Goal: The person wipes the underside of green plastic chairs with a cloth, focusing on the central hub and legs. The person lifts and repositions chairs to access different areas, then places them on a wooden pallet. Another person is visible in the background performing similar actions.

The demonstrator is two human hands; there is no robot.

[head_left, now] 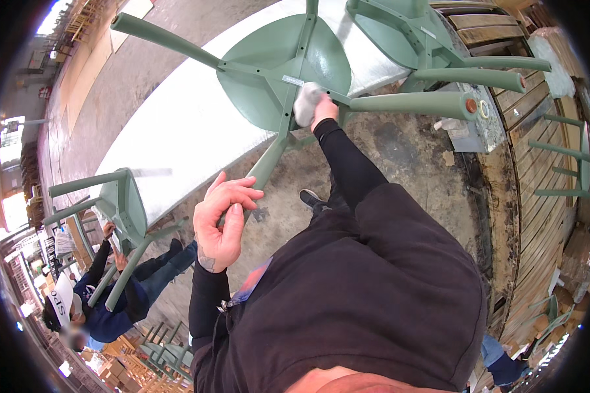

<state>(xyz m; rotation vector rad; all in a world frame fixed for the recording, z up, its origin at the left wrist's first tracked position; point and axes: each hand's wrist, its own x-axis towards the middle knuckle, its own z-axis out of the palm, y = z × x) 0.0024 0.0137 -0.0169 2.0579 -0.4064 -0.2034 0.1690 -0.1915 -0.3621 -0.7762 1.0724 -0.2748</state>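
Observation:
A green chair (pixel 269 72) rests upside down on a long white-covered table (pixel 170 124), its legs sticking out and a small label on its underside frame. My right hand (pixel 325 110) presses a whitish cloth (pixel 307 103) against that frame beside the label; the cloth is slightly blurred and hides most of the fingers. My left hand (pixel 224 223) is near the leg closest to me, fingers loosely bent and apart, holding nothing. Its fingertips overlap the leg in view; whether they touch it, I cannot tell.
Another upturned green chair (pixel 400 39) lies at the table's far right. At left, a co-worker (pixel 121 308) handles a green chair (pixel 124 206). A grey block (pixel 469 137) carries a tape roll (pixel 484 109). Wooden slats (pixel 537 170) run along the right.

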